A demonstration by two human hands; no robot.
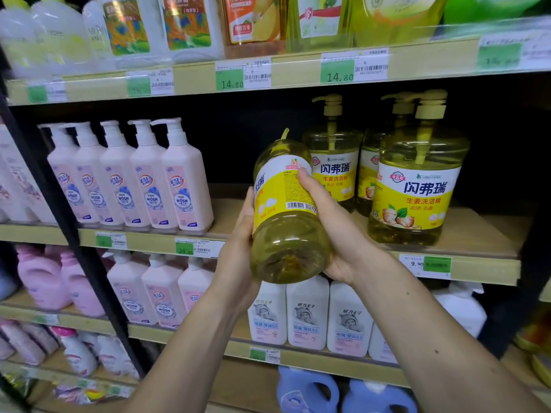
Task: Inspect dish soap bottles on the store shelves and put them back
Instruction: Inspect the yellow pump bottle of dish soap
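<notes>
I hold a yellow dish soap bottle (284, 210) with a white and yellow label in front of the middle shelf, tilted so its base points at me and its pump top points toward the shelf. My left hand (238, 251) cups its left side near the base. My right hand (331, 222) wraps round its right side, thumb lying across the label's back with the barcode. Three matching pump bottles stand on the wooden shelf (477, 242) behind: one (334, 168) just behind the held bottle, one (414, 189) at the front right, one (368, 171) between them, partly hidden.
A row of pink pump bottles (149, 180) fills the shelf's left half. White baby-label bottles (307, 320) stand on the shelf below, blue jugs (310, 391) lower still. Bottles and refill bags (253, 22) line the top shelf. A black upright (68, 228) divides the shelving at left.
</notes>
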